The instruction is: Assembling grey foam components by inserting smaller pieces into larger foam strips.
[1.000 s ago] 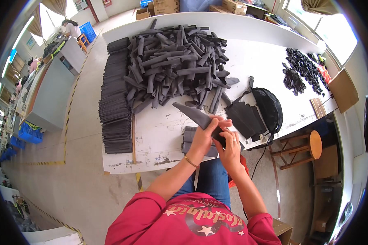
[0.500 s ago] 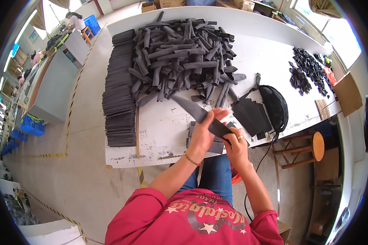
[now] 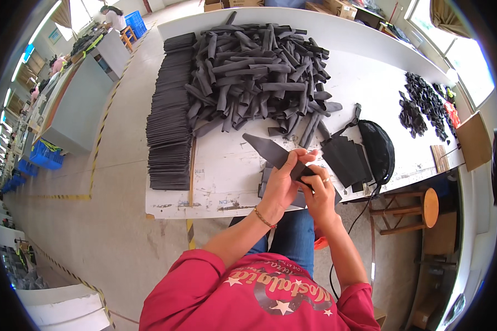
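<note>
A long dark grey fabric piece [image 3: 266,148] slants across both my hands over the table's front edge. My left hand [image 3: 284,182] is closed on its middle, thumb on top. At the piece's near right end, my right hand [image 3: 319,187] pinches it with bent fingers. Partly hidden beneath my hands lie more grey flat pieces [image 3: 266,179]. Beyond them is a big heap of rolled dark grey fabric pieces [image 3: 259,77]. A long neat stack of flat dark pieces [image 3: 174,121] runs along the table's left side.
Fanned dark flat pieces [image 3: 345,160] lie right of my hands, beside a black rounded bag [image 3: 378,151] with a strap. Small black parts [image 3: 425,102] are heaped at the far right. A wooden stool [image 3: 429,211] stands right of the white table [image 3: 215,190]. Another person [image 3: 115,19] sits far left.
The view has shifted slightly, moving the table contents to the right. My hands have drawn closer together on the fabric piece, and my left fingers have curled in around it.
</note>
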A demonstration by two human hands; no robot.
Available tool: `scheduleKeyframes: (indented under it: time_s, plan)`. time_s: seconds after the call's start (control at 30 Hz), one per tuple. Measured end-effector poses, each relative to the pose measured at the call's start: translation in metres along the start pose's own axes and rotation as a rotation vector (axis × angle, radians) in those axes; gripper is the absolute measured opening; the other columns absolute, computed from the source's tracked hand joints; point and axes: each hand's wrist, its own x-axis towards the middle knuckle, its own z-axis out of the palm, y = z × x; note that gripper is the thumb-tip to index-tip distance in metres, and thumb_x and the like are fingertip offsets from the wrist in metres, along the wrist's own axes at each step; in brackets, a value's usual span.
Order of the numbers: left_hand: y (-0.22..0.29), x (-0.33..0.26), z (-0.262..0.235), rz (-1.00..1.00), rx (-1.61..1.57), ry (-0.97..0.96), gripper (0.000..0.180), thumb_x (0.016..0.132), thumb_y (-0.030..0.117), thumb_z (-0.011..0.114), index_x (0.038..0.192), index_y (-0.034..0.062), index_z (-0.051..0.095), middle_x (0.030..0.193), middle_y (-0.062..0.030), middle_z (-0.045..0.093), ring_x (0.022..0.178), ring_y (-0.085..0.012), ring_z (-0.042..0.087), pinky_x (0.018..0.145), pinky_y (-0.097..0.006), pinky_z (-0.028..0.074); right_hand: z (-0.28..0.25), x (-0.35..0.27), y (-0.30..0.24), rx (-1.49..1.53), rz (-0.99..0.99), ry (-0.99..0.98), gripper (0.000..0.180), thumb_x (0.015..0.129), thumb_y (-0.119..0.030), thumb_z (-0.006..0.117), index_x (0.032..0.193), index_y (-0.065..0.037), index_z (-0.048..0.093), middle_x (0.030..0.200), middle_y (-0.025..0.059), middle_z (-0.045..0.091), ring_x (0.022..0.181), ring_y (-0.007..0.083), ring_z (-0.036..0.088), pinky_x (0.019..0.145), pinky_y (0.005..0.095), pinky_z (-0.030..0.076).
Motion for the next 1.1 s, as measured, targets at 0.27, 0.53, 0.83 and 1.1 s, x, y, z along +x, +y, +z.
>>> scheduleKeyframes:
  time_s: [0.27,0.53,0.83,1.1]
  plan:
    - [0.016,0.003,0.003,0.001,-0.024,0.11,0.031,0.101,0.027,0.054,0.118,0.0021,0.059,0.113,-0.0139,0.068,0.118,-0.0235,0.058,0.098,-0.039,0.047,-0.022,-0.005,0.003,0.005,0.16,-0.185,0.023,0.08,-0.002,0.072,0.098,-0.003,0.059,0.101,0.0155,0.059,0.083,0.037,0.061,0.068,0.0441,0.05]
    - [0.028,0.01,0.018,0.2,-0.06,0.048,0.033,0.099,0.028,0.057,0.113,-0.0017,0.058,0.1,-0.0134,0.068,0.1,-0.0292,0.066,0.097,-0.041,0.05,-0.028,0.011,0.005,-0.007,0.016,-0.042,0.02,0.075,0.001,0.075,0.09,-0.002,0.063,0.092,0.0131,0.06,0.076,0.032,0.062,0.062,0.0398,0.049]
    - [0.016,0.002,0.019,0.181,-0.069,0.032,0.031,0.099,0.031,0.055,0.111,0.0024,0.059,0.097,-0.0091,0.068,0.102,-0.0278,0.065,0.101,-0.042,0.047,-0.017,0.02,-0.003,0.05,-0.062,-0.048,0.02,0.072,0.004,0.074,0.086,-0.001,0.062,0.089,0.0117,0.06,0.071,0.0294,0.06,0.06,0.0383,0.048]
    - [0.008,-0.005,0.018,0.154,-0.122,-0.01,0.027,0.1,0.031,0.054,0.109,0.006,0.056,0.093,-0.0055,0.067,0.119,-0.0281,0.057,0.109,-0.041,0.04,-0.011,0.027,-0.007,0.088,-0.106,-0.06,0.02,0.071,0.006,0.073,0.085,0.0,0.061,0.088,0.0111,0.06,0.07,0.0284,0.059,0.06,0.0377,0.048]
